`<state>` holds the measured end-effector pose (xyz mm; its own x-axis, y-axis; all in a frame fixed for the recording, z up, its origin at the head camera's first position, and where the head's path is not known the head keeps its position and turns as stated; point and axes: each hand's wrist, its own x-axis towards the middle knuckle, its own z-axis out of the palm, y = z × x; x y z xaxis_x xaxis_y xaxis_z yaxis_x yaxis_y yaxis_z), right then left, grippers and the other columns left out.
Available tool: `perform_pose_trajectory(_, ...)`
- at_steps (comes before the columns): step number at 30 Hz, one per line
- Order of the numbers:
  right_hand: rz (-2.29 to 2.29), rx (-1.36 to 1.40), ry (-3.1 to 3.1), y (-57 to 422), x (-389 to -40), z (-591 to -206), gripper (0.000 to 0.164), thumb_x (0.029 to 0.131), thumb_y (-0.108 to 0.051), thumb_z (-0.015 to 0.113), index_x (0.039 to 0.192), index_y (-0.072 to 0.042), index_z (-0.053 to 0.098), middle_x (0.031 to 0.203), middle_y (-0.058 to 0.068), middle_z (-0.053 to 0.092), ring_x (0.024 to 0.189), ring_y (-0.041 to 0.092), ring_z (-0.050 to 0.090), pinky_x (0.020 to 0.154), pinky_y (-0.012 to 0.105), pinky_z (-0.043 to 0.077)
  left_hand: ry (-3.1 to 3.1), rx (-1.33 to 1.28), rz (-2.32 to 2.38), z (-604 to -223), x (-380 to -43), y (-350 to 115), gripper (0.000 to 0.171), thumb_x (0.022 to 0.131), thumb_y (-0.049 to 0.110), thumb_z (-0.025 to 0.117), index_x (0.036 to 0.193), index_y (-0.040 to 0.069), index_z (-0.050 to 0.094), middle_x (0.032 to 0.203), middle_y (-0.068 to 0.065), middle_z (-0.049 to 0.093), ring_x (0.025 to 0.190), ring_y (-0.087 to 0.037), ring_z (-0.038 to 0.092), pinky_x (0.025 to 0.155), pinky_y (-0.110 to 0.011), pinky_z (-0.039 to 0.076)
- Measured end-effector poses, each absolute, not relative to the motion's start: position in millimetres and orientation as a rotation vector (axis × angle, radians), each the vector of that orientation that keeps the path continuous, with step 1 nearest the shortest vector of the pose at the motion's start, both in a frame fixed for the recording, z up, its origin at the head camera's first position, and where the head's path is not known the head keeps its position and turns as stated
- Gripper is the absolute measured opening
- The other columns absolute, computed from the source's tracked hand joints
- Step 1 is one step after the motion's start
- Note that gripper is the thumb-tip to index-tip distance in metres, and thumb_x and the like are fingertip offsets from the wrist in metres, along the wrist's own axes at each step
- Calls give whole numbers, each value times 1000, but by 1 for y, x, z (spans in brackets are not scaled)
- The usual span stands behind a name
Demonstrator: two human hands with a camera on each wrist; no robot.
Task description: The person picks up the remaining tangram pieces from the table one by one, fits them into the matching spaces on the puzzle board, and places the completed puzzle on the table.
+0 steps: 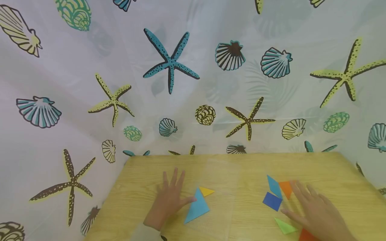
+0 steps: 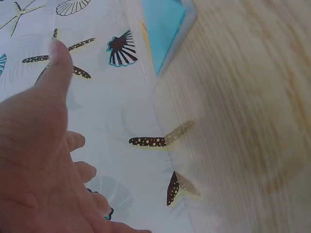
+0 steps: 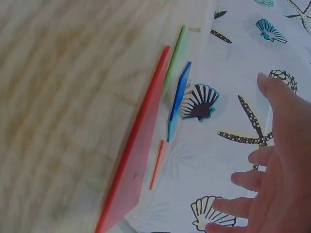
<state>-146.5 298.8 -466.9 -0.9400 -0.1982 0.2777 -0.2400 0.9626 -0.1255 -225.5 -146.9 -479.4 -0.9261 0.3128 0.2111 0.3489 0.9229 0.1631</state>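
Note:
With fingers spread and straight, my left hand [image 1: 170,199] hovers at the left of the table, gripping nothing. Its thumb overlaps the edge of a large light blue triangle [image 1: 197,209] in the head view. A small yellow triangle [image 1: 206,191] lies at that triangle's upper right. On the right, my right hand [image 1: 319,211] is also spread and holds nothing. Near its fingers are an orange triangle [image 1: 285,189], a blue parallelogram [image 1: 274,186] and a dark blue square [image 1: 272,201]. A light green triangle [image 1: 284,226] and a large red piece [image 3: 138,160], partly hidden in the head view, lie nearer its wrist.
Under the pieces is a wood-grain table [image 1: 141,170]. A faint see-through sheet [image 1: 223,180] lies along its middle. White curtains [image 1: 193,100] printed with shells and starfish enclose the table's back and sides.

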Motion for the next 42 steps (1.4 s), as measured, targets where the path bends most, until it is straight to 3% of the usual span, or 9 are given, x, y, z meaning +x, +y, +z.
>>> perform_pose_trajectory(3, 263, 321, -2834, 294, -146, -469, 81, 84, -59, 54, 138, -1, 40, 126, 21, 53, 111, 44, 49, 89, 64, 29, -2904, -562, -387, -480, -225, -146, 87, 83, 65, 49, 150, 19, 18, 154, -10, 8, 135, -46, 7, 85, -69, 34)
perform_pose_trajectory(7, 337, 308, -2820, 287, -146, -467, 59, 86, -49, 59, 119, 0, 58, 103, 16, 65, 95, 38, 60, 84, 59, 38, -2892, -650, -487, -480, -223, -146, 71, 91, 51, 50, 146, 11, 29, 152, -13, 19, 134, -37, 24, 90, -53, 42)
perform_pose_trajectory(10, 457, 288, -2867, 280, -144, -465, 52, 88, -43, 60, 117, -1, 60, 104, 16, 65, 96, 38, 59, 81, 57, 42, -2887, -679, -544, -480, -221, -145, 60, 93, 42, 52, 141, 9, 38, 147, -12, 31, 129, -30, 37, 94, -46, 41)
perform_pose_trajectory(14, 631, 259, -2982, 269, -143, -464, 49, 89, -39, 60, 122, -3, 59, 112, 18, 61, 104, 42, 55, 82, 58, 42, -2911, -714, -604, -482, -222, -139, 50, 94, 37, 52, 137, 12, 45, 143, -9, 38, 126, -26, 42, 96, -45, 40)
perform_pose_trajectory(19, 759, 370, -3065, 253, -143, -468, 41, 88, -30, 63, 120, -6, 60, 112, 9, 62, 103, 32, 58, 82, 48, 47, -2950, -817, -623, -485, -223, -129, 43, 96, 31, 51, 135, 15, 48, 141, -7, 40, 126, -25, 41, 97, -43, 39)
perform_pose_trajectory(25, 847, 691, -2946, 233, -144, -473, 35, 88, -21, 63, 116, 0, 60, 105, 6, 62, 82, 14, 59, 65, 28, 50, -2973, -951, -660, -491, -225, -121, 41, 96, 27, 51, 135, 18, 48, 141, -8, 39, 128, -29, 37, 99, -45, 37)
perform_pose_trajectory(30, 948, 825, -2933, 214, -146, -474, 33, 90, -19, 60, 116, 3, 59, 109, 11, 60, 86, 21, 60, 68, 32, 51, -2988, -1021, -682, -496, -229, -118, 43, 95, 28, 53, 137, 22, 47, 144, -8, 36, 130, -31, 32, 100, -48, 35)
perform_pose_trajectory(34, 896, 921, -2948, 193, -146, -475, 30, 89, -19, 61, 115, -2, 61, 110, 7, 59, 95, 24, 57, 76, 38, 49, -2994, -1037, -703, -497, -230, -117, 43, 95, 27, 52, 138, 23, 46, 145, -6, 34, 131, -28, 30, 100, -46, 35)
perform_pose_trajectory(42, 849, 1237, -2818, 157, -146, -495, 27, 88, -19, 63, 111, -4, 64, 105, 1, 58, 96, 14, 54, 80, 30, 49, -3081, -956, -715, -496, -237, -107, 42, 96, 30, 51, 137, 24, 47, 147, -1, 33, 135, -25, 26, 103, -46, 31)
